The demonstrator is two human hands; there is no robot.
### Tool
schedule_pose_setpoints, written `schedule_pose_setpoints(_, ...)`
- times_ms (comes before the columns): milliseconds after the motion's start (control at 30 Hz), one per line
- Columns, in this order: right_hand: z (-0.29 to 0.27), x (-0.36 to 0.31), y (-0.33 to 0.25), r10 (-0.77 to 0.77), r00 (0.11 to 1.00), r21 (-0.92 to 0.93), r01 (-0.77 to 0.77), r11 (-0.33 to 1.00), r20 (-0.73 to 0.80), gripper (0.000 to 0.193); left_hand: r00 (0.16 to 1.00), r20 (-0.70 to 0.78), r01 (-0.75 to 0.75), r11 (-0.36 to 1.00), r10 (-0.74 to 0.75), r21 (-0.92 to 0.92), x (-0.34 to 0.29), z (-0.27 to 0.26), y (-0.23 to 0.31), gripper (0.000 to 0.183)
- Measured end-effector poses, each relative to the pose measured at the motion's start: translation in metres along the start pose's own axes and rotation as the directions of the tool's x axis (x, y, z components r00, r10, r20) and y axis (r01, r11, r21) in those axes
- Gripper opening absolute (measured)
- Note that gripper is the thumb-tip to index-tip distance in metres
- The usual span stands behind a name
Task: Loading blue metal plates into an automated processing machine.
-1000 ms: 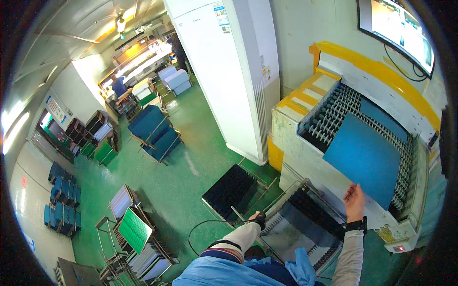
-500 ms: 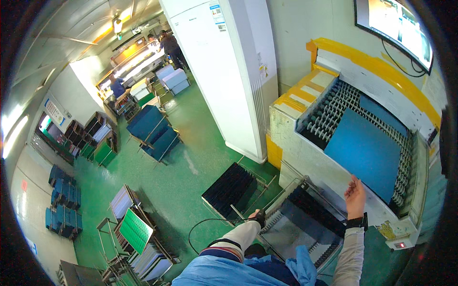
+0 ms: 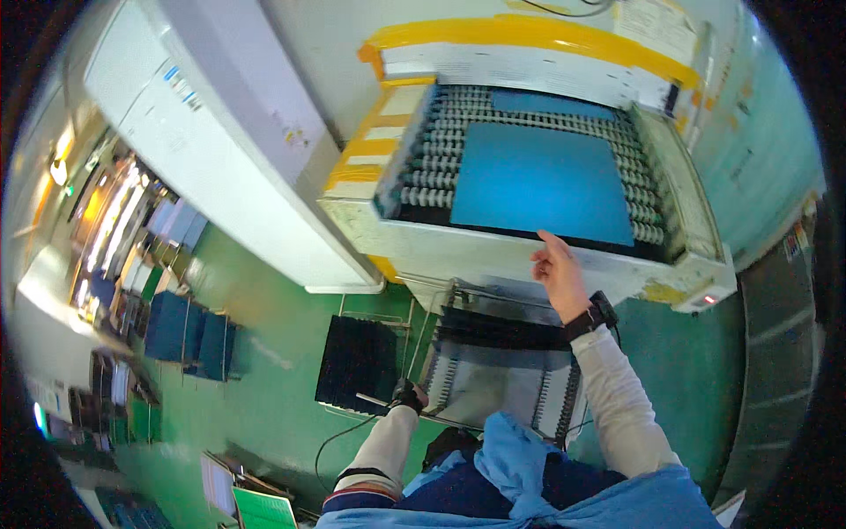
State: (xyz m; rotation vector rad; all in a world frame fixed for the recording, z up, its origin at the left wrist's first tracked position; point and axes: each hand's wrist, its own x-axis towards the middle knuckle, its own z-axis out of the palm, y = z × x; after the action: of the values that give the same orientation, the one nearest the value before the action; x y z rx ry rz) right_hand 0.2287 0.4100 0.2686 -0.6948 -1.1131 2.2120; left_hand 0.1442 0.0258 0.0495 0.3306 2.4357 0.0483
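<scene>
Our right hand [image 3: 557,273] holds nothing, its fingers loosely bent and the forefinger reaching up to the near edge of a flat blue rectangular sheet [image 3: 538,181]; we cannot tell whether the fingertip touches. That sheet lies on a bed of pale ridged rollers [image 3: 432,176], close to the bed's front edge, its right front corner near the bed's right front corner. Along the back edge of the bed we see a second blue sheet [image 3: 555,106]. Our left hand [image 3: 412,398] is low at the left near corner of a slotted metal rack [image 3: 553,401]; we cannot tell whether it grips. Thin dark upright sheets [image 3: 502,331] stand toward that rack's far edge.
</scene>
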Motion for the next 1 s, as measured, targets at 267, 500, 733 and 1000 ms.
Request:
schedule_pose_setpoints(267, -0.008, 0.007, -0.02, -0.641, 0.692, -0.893, 0.45, 0.024, 0.331, 0.033, 0.999, -0.023, 0.033, 0.998, -0.032, 0.053, 0.018, 0.024, -0.015, 0.035)
schedule_pose_setpoints(500, -0.013, 0.022, -0.025, -0.551, 0.734, -0.917, 0.283, -0.282, 0.396, 0.041, 0.998, -0.051, 0.029, 0.998, -0.027, 0.058, 0.009, 0.016, 0.003, 0.038)
schedule_pose_setpoints(733, -0.023, 0.039, -0.033, -0.537, 0.748, -0.917, 0.264, -0.298, 0.39, 0.043, 0.998, -0.062, 0.029, 0.996, -0.024, 0.086, 0.012, 0.009, 0.004, 0.039)
schedule_pose_setpoints(1000, -0.011, 0.003, -0.01, -0.579, 0.631, -0.843, 0.496, -0.211, 0.516, 0.039, 0.996, -0.09, 0.013, 0.99, 0.0, 0.14, 0.039, 0.045, -0.016, 0.052)
